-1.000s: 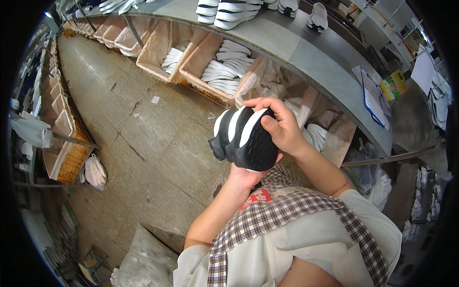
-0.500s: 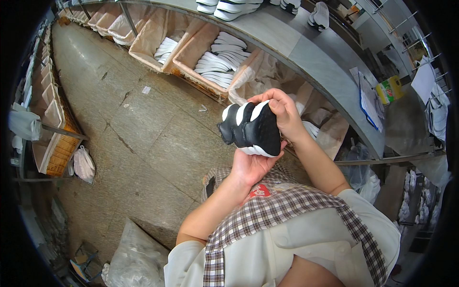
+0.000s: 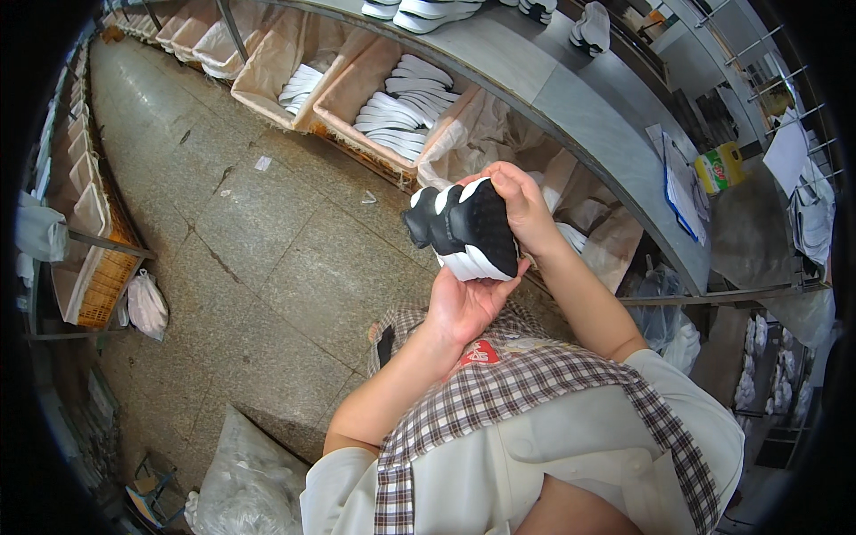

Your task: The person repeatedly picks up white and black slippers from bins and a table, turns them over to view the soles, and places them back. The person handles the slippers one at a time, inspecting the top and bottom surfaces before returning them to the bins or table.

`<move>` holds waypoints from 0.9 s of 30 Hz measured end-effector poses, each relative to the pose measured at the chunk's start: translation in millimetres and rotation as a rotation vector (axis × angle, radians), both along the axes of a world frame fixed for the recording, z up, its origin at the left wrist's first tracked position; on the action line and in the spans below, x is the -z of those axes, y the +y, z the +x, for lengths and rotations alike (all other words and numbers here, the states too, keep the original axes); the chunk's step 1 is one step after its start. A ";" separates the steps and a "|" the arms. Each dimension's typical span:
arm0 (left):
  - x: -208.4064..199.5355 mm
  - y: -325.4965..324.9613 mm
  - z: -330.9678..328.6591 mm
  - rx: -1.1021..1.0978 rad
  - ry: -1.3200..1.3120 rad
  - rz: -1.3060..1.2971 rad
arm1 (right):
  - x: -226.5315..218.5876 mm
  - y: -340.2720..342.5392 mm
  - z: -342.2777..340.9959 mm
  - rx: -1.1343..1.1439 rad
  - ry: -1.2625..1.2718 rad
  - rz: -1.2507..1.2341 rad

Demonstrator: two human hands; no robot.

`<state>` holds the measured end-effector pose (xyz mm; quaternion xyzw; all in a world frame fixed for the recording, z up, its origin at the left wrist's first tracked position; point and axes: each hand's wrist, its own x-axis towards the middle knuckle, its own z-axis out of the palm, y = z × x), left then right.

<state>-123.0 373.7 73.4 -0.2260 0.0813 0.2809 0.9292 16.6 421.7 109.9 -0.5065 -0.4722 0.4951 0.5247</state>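
A small stack of black-and-white shoe soles (image 3: pixel 455 227) is held up in front of my body, over the floor. My left hand (image 3: pixel 465 308) supports it from below, palm up, with the fingers partly hidden behind the stack. My right hand (image 3: pixel 522 205) grips its upper right side, the thumb near the top edge and the other fingers behind. A black, textured underside faces right. White sidewalls show along the top and bottom, and smooth black parts bulge out at the left.
Lined baskets stand under a long grey counter (image 3: pixel 580 116); one basket (image 3: pixel 334 111) holds several white soles (image 3: pixel 392 120). More soles (image 3: pixel 432 13) and a clipboard (image 3: pixel 679 192) lie on the counter. A clear plastic bag (image 3: pixel 245 477) sits at lower left, wicker baskets (image 3: pixel 105 285) along the left.
The stack has tilted slightly in my hands, so more of its lower white sidewall shows. Both hands keep hold of it. The whole view has shifted a little.
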 end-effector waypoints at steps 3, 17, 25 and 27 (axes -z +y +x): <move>-0.1 -0.3 2.1 0.003 0.008 -0.010 | 2.4 -1.7 3.0 0.034 0.004 -0.010; -2.7 -2.4 2.8 -0.002 -0.006 0.146 | -18.0 -10.3 0.5 -0.034 0.051 0.109; -6.8 -2.6 4.1 -0.002 0.038 0.252 | -27.4 -13.9 -0.8 -0.102 0.094 0.216; -7.7 -0.9 3.0 0.008 0.025 0.295 | -30.1 -15.4 -1.3 -0.130 0.058 0.243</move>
